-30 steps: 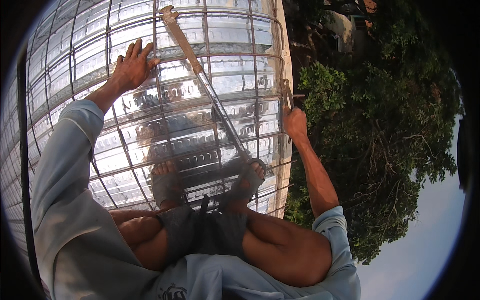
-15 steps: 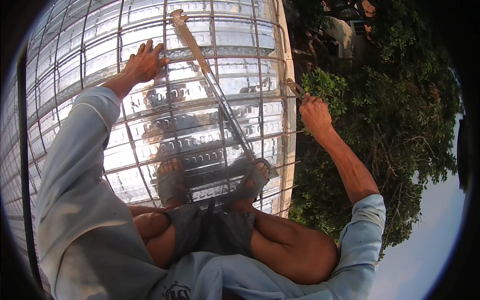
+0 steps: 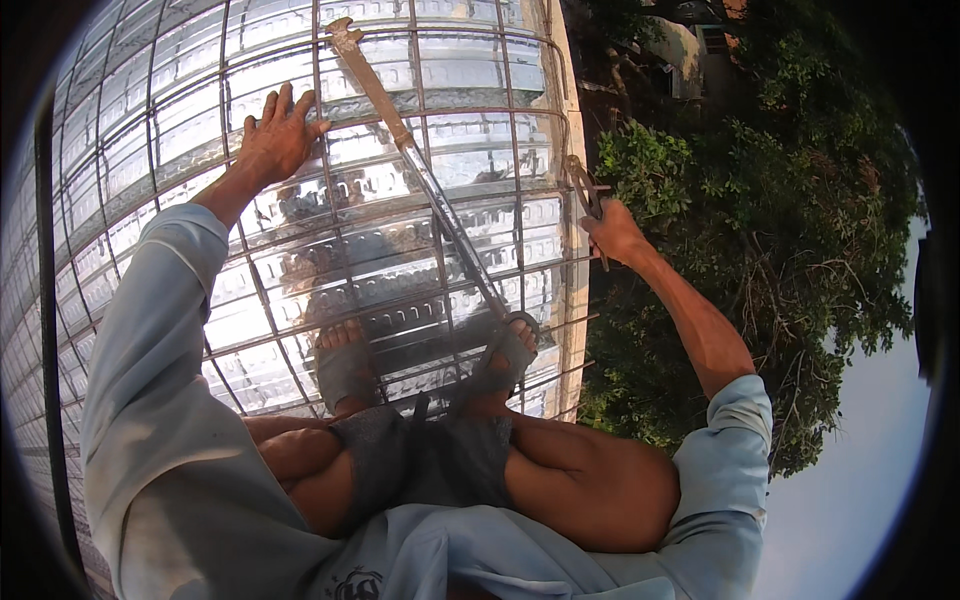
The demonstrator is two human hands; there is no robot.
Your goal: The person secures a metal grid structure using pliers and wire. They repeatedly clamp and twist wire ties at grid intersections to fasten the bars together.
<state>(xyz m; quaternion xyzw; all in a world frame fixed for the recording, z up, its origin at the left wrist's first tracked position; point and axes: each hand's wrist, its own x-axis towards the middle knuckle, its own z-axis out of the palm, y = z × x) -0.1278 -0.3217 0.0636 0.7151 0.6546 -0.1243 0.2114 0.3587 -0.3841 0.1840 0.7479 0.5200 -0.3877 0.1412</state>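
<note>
My left hand point(image 3: 275, 140) rests with fingers spread at the rebar grid point(image 3: 420, 112), its thumb beside a bar crossing. Over the right edge of the deck, my right hand point(image 3: 617, 232) is closed around a rusty pincers-like tool point(image 3: 583, 188). The tool's head points away from me, close to the bar ends at the edge; its exact jaws are too small to make out. Between my hands lies a long rebar bending bar point(image 3: 440, 200), with a rusty hooked head and a silver tube handle. Its near end reaches my right foot point(image 3: 515, 350).
Shiny ribbed metal decking point(image 3: 390, 270) lies under the grid. A pale board point(image 3: 578, 300) runs along the right edge, with bar ends sticking out past it. Beyond that is a drop with leafy trees point(image 3: 760, 200). A dark pole point(image 3: 47, 300) stands at far left.
My right hand has shifted slightly down and inward, and the tool in it has turned more upright. My left hand has slid a little to the left, still spread.
</note>
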